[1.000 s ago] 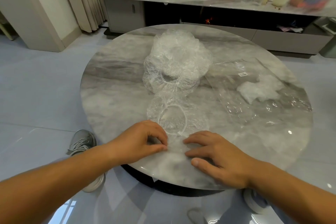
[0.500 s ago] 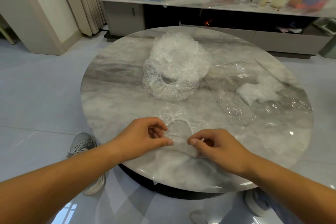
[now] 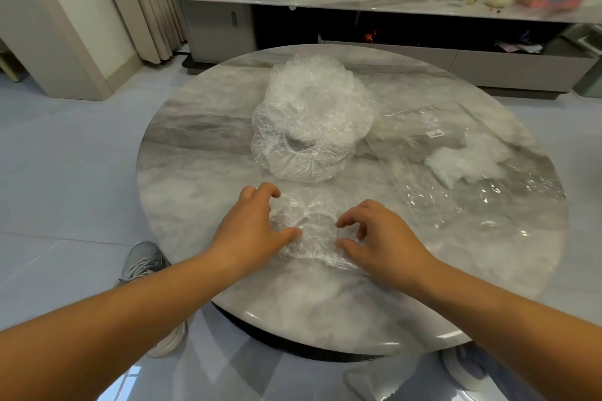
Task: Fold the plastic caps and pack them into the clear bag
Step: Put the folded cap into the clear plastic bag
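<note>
One cap (image 3: 309, 225) is in play on the desk (image 3: 195, 172), just in from the near edge and approx halfway along it, between both hands. The left hand (image 3: 250, 228) claws round its left side, thumb down on the film, the other fingers (image 3: 270, 188) arched over the far rim, half closed. The right hand (image 3: 381, 234) mirrors that on the right side, thumb & forefinger curled onto the film w/ a small gap between them, the rest tucked in. It looks like a loose pinch, tho I can't tell how firm.

Handling, as I read it: thin film, next to no weight, soft and crinkly. It's prob. slippery on polished stone and keen to spring back open once let go. The only body is the elastic rim, so that's the place to hold it, on opposite sides, then press flat.

The pile of caps (image 3: 309, 127) waits just beyond, toward the desk's centre. The clear bag (image 3: 482, 195) lies flat toward the right edge, folded caps (image 3: 465, 163) showing as a white wad inside.

Vs half a sec ago: the hands were almost tip to tip, pinching the near hem. Now they're apart and further in. A sec back the cap lay spread w/ its ring open. Now it's bunched smaller. The pile & bag haven't budged.
</note>
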### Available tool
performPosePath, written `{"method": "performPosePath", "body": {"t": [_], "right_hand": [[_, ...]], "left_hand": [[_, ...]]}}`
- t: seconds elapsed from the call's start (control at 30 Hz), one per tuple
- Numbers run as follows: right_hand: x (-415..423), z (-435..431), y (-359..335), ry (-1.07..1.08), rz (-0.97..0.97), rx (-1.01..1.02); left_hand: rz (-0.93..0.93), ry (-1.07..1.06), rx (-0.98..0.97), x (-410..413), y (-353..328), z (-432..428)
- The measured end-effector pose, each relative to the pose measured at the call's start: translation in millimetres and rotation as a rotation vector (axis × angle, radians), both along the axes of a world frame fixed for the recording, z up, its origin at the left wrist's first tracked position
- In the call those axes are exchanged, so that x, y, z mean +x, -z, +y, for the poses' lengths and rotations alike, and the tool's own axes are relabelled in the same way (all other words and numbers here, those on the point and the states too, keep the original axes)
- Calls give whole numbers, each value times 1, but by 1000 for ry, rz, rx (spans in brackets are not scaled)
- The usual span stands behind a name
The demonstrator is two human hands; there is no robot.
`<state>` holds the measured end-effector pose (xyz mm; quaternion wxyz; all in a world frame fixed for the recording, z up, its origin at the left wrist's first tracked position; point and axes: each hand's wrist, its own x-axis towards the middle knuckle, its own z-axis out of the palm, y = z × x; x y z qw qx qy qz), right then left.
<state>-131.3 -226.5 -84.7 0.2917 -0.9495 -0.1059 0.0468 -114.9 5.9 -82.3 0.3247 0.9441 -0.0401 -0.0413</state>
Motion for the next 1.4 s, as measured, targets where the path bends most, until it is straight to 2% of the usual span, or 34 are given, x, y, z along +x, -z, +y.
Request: {"method": "performPosePath", "body": {"t": [0.17, 0.3, 0.43, 0.57, 0.7, 0.87, 0.97, 1.13, 1.4], "right_hand": [[4, -2, 0, 13, 34, -90], [6, -2, -6, 55, 13, -38], [9, 3, -17, 192, 20, 194], [12, 9, -24, 271, 248, 548], [21, 11, -24, 343, 394, 727], [34, 8, -28, 397, 334, 661], [39, 8, -33, 358, 288, 540], [45, 9, -30, 208, 435, 485], [45, 5, -24, 239, 374, 683]], "left_hand": [[43, -10, 35, 5, 4, 0], [101, -21, -1, 9, 3, -2], [128, 4, -35, 12, 0, -3], [154, 38, -71, 13, 2, 0], [102, 49, -69, 11, 6, 1], [102, 103, -212, 9, 6, -3], [124, 122, -290, 9, 8, -4], [142, 104, -376, 9, 15, -2], [85, 131, -304, 12, 19, 4]]}}
